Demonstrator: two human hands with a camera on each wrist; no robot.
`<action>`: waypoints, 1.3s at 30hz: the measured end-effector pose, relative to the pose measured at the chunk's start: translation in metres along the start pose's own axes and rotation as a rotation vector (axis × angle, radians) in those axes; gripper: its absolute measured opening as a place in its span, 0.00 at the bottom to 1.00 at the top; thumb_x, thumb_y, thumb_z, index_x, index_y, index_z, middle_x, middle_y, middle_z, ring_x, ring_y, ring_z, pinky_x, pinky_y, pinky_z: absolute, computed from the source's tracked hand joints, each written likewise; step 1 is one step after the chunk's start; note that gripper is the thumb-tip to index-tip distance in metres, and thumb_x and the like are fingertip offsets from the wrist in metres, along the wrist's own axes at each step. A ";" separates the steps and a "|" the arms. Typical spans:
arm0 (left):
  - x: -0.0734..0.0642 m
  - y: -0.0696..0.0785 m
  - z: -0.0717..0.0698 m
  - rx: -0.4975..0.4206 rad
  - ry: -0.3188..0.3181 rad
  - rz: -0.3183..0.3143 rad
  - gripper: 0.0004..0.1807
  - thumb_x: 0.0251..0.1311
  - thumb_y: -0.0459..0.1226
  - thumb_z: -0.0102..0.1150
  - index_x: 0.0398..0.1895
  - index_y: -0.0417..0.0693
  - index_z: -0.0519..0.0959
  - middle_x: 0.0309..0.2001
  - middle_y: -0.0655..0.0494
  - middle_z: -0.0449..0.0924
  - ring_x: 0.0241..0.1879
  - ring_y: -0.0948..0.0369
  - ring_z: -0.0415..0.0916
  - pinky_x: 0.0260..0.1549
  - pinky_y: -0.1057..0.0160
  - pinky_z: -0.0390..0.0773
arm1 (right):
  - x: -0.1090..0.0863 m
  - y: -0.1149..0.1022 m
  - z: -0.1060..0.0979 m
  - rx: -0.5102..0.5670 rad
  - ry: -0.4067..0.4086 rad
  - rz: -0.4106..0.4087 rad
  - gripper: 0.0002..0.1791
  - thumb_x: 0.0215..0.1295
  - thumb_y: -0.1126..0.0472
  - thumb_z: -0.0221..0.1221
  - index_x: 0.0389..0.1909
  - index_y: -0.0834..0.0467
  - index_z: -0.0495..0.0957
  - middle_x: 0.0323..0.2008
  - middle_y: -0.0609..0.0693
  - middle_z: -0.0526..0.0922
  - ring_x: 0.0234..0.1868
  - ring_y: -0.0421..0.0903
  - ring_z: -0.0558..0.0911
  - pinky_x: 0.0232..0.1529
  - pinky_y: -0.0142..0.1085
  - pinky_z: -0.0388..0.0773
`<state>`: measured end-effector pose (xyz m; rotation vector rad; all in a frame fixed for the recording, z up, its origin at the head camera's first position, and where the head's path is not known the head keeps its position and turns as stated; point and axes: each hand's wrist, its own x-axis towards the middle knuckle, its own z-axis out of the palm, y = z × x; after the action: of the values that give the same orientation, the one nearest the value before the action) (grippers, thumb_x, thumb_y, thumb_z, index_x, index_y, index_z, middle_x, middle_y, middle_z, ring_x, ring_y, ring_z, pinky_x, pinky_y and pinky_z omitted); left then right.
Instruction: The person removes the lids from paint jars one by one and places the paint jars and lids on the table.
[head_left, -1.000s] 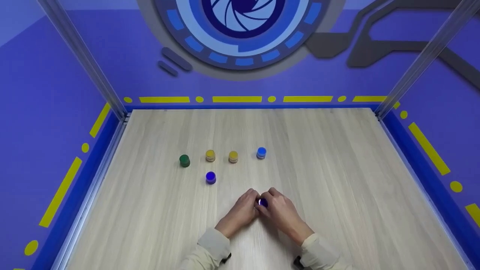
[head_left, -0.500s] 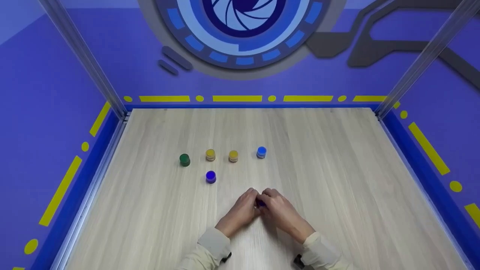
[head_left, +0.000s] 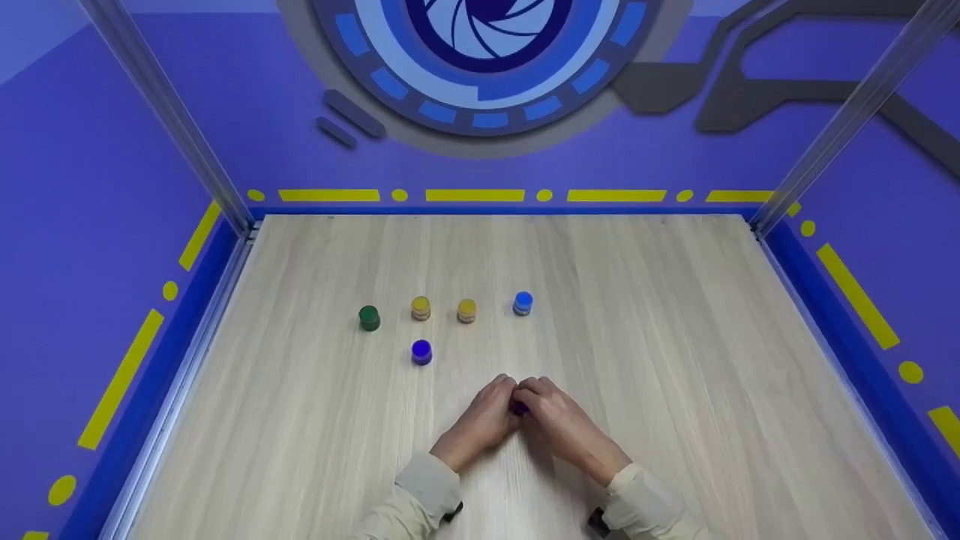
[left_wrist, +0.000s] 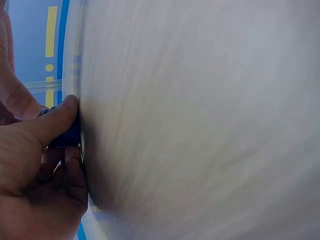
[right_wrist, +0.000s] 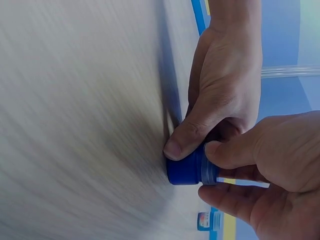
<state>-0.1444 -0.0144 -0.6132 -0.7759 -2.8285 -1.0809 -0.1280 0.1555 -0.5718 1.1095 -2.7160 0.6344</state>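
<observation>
Near the front middle of the table, both hands hold one small dark blue paint jar [right_wrist: 184, 171], mostly covered by fingers in the head view. My left hand [head_left: 484, 418] grips the jar's body low down, its thumb [right_wrist: 186, 141] against the side by the tabletop. The right hand [head_left: 564, 426] pinches the clear-rimmed lid [right_wrist: 209, 170] between thumb and fingers. In the left wrist view, the left hand [left_wrist: 37, 170] shows its thumb over the blue jar [left_wrist: 69, 134], and fingers of the right hand [left_wrist: 17, 92] reach in from above.
Beyond the hands stand several similar jars: a green one [head_left: 369, 318], two yellow ones, left [head_left: 421, 308] and right [head_left: 466, 311], a light blue one [head_left: 523, 304], and a violet one [head_left: 421, 352] in front. Blue walls surround the wooden table [head_left: 675, 337].
The right hand's fingers have turned over the lid, so less of the jar shows between the hands. The left hand stays nearly still, and the other jars stand where they were.
</observation>
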 end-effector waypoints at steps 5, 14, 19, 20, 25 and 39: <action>0.000 0.000 -0.001 -0.007 -0.012 0.000 0.14 0.48 0.27 0.69 0.35 0.44 0.74 0.33 0.58 0.68 0.32 0.63 0.66 0.36 0.63 0.72 | -0.001 0.002 -0.001 0.027 -0.017 -0.023 0.16 0.60 0.79 0.65 0.48 0.63 0.83 0.50 0.53 0.82 0.51 0.48 0.79 0.52 0.41 0.80; -0.002 0.002 -0.001 -0.008 0.014 0.049 0.17 0.53 0.34 0.77 0.37 0.43 0.75 0.34 0.57 0.71 0.34 0.63 0.69 0.37 0.63 0.74 | -0.002 0.010 -0.005 0.150 0.007 -0.004 0.18 0.58 0.81 0.66 0.47 0.62 0.81 0.50 0.52 0.82 0.52 0.48 0.80 0.54 0.44 0.80; -0.003 0.003 0.001 -0.042 0.013 0.028 0.18 0.55 0.37 0.77 0.38 0.43 0.75 0.34 0.57 0.71 0.33 0.65 0.66 0.36 0.65 0.73 | -0.004 0.015 -0.012 0.286 0.024 0.060 0.21 0.57 0.82 0.65 0.49 0.62 0.81 0.51 0.52 0.81 0.54 0.49 0.81 0.54 0.46 0.80; -0.003 0.003 0.002 -0.047 0.011 0.021 0.17 0.56 0.37 0.77 0.38 0.43 0.75 0.35 0.57 0.72 0.33 0.65 0.66 0.36 0.65 0.73 | -0.005 0.017 -0.014 0.346 0.032 0.066 0.21 0.57 0.82 0.64 0.50 0.63 0.81 0.51 0.54 0.81 0.53 0.49 0.81 0.53 0.46 0.81; -0.004 0.005 0.002 -0.084 0.012 -0.021 0.15 0.55 0.33 0.76 0.39 0.43 0.77 0.38 0.56 0.75 0.38 0.64 0.71 0.41 0.63 0.75 | -0.008 0.028 -0.025 0.720 0.060 0.081 0.20 0.64 0.81 0.59 0.56 0.66 0.79 0.53 0.61 0.80 0.53 0.52 0.81 0.55 0.44 0.81; -0.008 0.012 0.003 -0.009 -0.012 -0.059 0.15 0.60 0.34 0.73 0.46 0.43 0.78 0.43 0.57 0.74 0.45 0.62 0.73 0.49 0.62 0.76 | -0.031 0.051 -0.040 1.471 0.196 0.192 0.20 0.76 0.74 0.52 0.64 0.78 0.67 0.56 0.58 0.80 0.55 0.47 0.82 0.61 0.39 0.76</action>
<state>-0.1317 -0.0086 -0.6098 -0.7065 -2.8759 -1.1002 -0.1427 0.2254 -0.5610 0.7556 -1.8798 2.7421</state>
